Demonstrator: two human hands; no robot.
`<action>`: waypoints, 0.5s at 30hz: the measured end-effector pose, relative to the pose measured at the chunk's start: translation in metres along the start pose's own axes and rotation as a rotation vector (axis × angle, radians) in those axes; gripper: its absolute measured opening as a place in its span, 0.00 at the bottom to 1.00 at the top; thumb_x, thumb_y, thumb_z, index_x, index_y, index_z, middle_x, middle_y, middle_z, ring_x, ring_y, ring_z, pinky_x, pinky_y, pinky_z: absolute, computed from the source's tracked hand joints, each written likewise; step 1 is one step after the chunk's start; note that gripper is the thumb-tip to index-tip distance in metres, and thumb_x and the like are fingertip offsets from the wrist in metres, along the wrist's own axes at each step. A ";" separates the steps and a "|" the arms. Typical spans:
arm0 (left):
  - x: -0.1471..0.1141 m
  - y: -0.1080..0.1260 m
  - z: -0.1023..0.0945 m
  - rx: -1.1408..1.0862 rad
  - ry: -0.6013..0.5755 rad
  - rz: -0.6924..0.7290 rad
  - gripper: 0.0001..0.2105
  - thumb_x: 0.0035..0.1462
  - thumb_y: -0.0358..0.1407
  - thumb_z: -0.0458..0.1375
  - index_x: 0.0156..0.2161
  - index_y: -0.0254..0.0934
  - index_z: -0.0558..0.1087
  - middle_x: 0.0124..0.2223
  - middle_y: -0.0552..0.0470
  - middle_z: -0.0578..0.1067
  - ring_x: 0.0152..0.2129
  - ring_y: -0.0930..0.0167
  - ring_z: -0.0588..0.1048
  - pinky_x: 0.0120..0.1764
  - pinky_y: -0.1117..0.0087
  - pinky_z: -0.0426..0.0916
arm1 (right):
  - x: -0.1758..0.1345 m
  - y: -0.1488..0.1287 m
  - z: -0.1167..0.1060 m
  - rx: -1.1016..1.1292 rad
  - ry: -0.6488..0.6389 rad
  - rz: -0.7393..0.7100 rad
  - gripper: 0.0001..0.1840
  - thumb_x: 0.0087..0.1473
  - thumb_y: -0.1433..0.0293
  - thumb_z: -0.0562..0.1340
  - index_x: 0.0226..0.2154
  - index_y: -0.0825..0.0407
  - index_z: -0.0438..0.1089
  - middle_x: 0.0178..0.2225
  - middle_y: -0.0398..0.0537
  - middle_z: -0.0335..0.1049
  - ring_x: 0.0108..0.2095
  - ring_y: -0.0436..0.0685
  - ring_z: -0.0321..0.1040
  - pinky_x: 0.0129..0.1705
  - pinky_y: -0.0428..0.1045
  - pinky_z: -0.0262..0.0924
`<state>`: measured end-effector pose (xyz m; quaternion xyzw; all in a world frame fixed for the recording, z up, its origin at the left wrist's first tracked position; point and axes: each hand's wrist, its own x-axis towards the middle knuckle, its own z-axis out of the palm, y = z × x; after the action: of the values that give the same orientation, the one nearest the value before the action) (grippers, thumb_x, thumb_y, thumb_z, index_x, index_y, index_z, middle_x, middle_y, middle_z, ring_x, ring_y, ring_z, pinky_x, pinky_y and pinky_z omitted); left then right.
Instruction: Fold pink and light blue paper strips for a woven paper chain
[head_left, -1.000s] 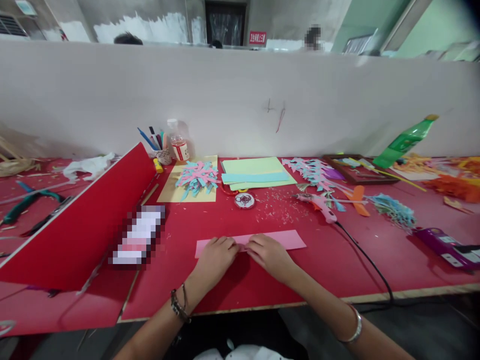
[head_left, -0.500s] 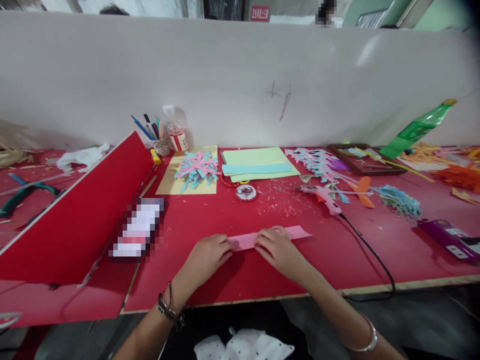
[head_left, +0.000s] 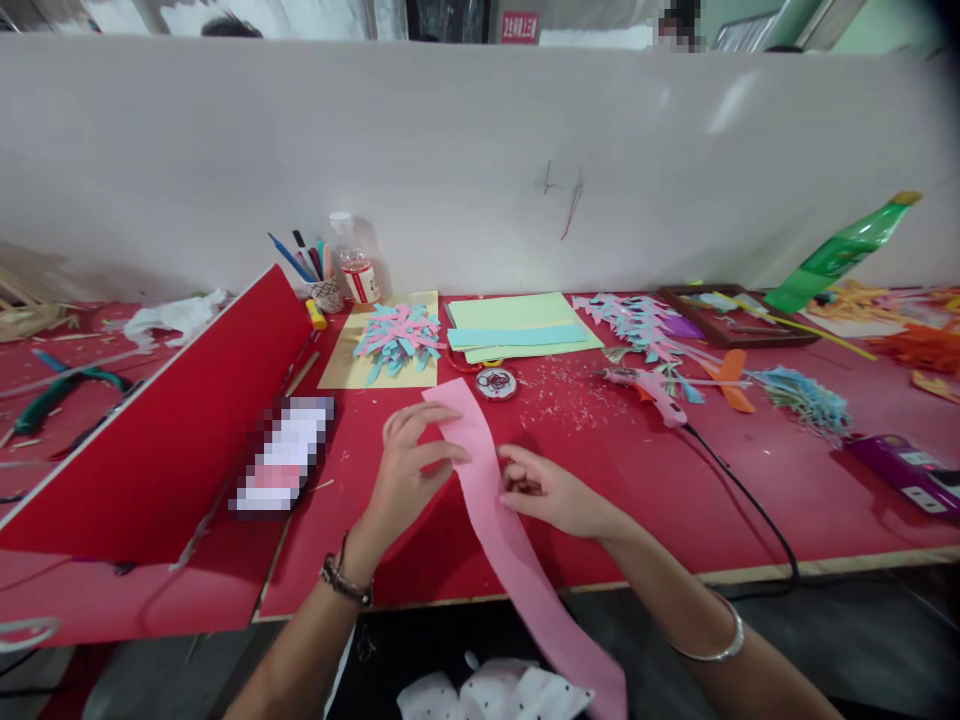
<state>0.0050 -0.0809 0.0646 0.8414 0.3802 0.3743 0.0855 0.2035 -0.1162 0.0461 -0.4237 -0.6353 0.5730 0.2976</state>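
A long pink paper strip (head_left: pixel 510 560) runs from the middle of the tabletop down over the front edge toward my lap, curving and hanging. Near its upper end my left hand (head_left: pixel 416 455) holds it, with thumb and fingers over the left edge. My right hand (head_left: pixel 544 490) is at the strip's right edge, its fingers loosely curled and the thumb apart from the index finger. Whether those fingertips touch the paper is hard to tell. Beyond the strip lies a small round white disc (head_left: pixel 496 384) with a dark pattern.
A pink glue gun (head_left: pixel 649 390) with a black cord lies to the right. Behind are paper sheets (head_left: pixel 525 312) and a pink-and-blue fringed paper bunch (head_left: pixel 397 340). A phone (head_left: pixel 289 455) and a slanted red board (head_left: pixel 172 440) stand left. A green bottle (head_left: pixel 840 255) leans at the back right.
The strip was flat and folded narrow across the table under both hands. Now it is lifted, opened out long and swung toward my body. My right hand has come off its top to the side.
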 end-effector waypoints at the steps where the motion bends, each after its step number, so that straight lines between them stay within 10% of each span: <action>1: 0.002 -0.001 0.003 -0.034 0.033 -0.033 0.07 0.50 0.29 0.52 0.27 0.41 0.72 0.47 0.54 0.65 0.47 0.68 0.59 0.48 0.61 0.53 | 0.001 -0.001 0.002 0.059 0.025 -0.002 0.22 0.47 0.70 0.55 0.47 0.52 0.53 0.27 0.41 0.60 0.27 0.46 0.59 0.29 0.43 0.57; 6: 0.002 -0.001 0.014 -0.360 0.118 -0.346 0.15 0.54 0.34 0.47 0.48 0.40 0.59 0.49 0.47 0.62 0.45 0.70 0.62 0.46 0.64 0.57 | 0.004 -0.002 0.004 0.211 0.325 -0.106 0.33 0.48 0.70 0.54 0.53 0.43 0.36 0.25 0.37 0.59 0.16 0.42 0.54 0.19 0.41 0.54; 11: -0.009 0.003 0.020 -0.737 -0.447 -0.579 0.24 0.54 0.37 0.46 0.55 0.38 0.46 0.39 0.48 0.70 0.35 0.72 0.69 0.36 0.71 0.64 | -0.001 0.012 0.015 0.006 0.686 -0.098 0.22 0.52 0.67 0.50 0.50 0.47 0.47 0.24 0.41 0.59 0.21 0.48 0.62 0.28 0.47 0.61; 15: -0.017 -0.001 0.016 -0.649 -0.623 -0.533 0.25 0.51 0.34 0.50 0.55 0.37 0.50 0.31 0.53 0.71 0.27 0.74 0.69 0.30 0.73 0.63 | -0.016 0.019 0.017 -0.316 0.603 -0.055 0.19 0.51 0.66 0.51 0.46 0.50 0.54 0.31 0.47 0.64 0.30 0.52 0.65 0.34 0.48 0.61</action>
<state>0.0086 -0.0903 0.0430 0.7173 0.4021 0.1698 0.5431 0.2001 -0.1380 0.0266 -0.5977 -0.6107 0.3080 0.4182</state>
